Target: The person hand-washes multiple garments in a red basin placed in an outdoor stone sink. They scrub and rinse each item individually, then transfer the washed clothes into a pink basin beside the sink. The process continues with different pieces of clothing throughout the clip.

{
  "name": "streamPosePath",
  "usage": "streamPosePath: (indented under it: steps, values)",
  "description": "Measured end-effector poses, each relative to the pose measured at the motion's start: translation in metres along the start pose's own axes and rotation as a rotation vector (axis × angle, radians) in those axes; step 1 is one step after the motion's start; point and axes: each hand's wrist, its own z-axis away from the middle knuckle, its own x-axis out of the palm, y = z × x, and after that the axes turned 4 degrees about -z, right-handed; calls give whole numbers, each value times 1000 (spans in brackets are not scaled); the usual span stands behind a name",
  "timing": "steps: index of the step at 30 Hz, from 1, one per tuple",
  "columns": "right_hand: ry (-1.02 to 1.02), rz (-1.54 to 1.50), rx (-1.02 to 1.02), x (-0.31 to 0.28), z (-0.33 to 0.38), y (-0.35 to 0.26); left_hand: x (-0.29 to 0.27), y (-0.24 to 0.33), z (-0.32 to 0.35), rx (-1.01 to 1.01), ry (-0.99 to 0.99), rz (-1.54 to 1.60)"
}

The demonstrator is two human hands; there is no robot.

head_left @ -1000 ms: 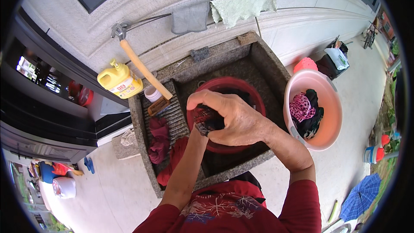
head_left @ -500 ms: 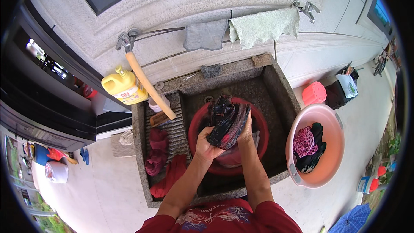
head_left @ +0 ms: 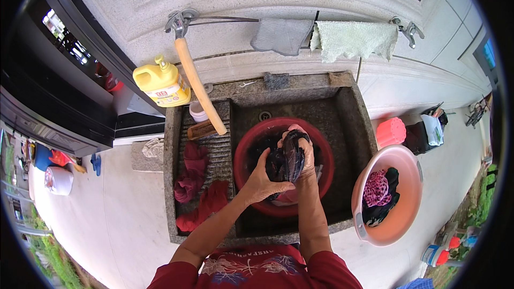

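Above the red basin, a bunched dark garment with reddish patches is gripped in my right hand, its fingers curled over the top. My left hand is open beside the bunch, thumb stretched out under it and fingers pointing away from me. More dark wet cloth hangs down between my hands into the basin. Pinkish cloth lies lower in the basin, partly hidden by my wrists.
The basin stands in a stone sink with a ridged washboard. Maroon cloth and red cloth lie there near a wooden brush. A hose hangs above, beside a yellow jug. A pink tub holds clothes at right.
Both hands held the garment stretched between them; now it is bunched in my right hand and my left hand has opened off it. The whole view has shifted slightly.
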Motion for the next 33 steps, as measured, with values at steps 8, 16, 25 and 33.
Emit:
streamPosePath:
  steps: [8,16,25,33]
  values:
    - [43,589,-65,-20,7,3,7,12,2,-171,-120,-535]
    - [23,945,-12,-11,23,-2,-7,6,-12,-144,-310,-642]
    - [-168,472,181,-5,45,-3,-28,-4,-17,-356,-530,-313]
    - [194,692,170,-32,32,15,-3,8,8,-77,-329,-707]
